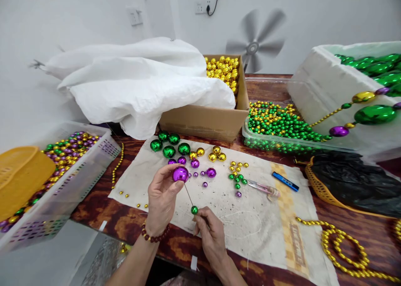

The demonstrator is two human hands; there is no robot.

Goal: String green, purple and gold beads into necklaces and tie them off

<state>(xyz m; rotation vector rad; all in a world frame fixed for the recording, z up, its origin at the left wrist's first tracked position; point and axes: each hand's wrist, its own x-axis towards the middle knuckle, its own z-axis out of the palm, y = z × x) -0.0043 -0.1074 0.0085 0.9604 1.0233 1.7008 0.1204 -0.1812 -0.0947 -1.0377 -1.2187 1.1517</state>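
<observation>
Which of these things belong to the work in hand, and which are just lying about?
Apparently in use:
large purple bead, in the left hand
small green bead, at the right hand
thin rod between them

Seemingly just lying about:
blue object
black plastic

On a table (103, 215), a cloth (244, 244) lies in the middle with loose beads (184, 148) across its back half and two slim tools (285, 181) to their right. Behind it stands a box (203, 121) of beads, a sheet (131, 81) draped over its left; a bead-filled crate (72, 194) sits at far left. To the right are a tub (272, 144) of beads, a basket (316, 185) with a plastic bag (354, 181) in it and, nearest, a coiled bead string (359, 273).
</observation>
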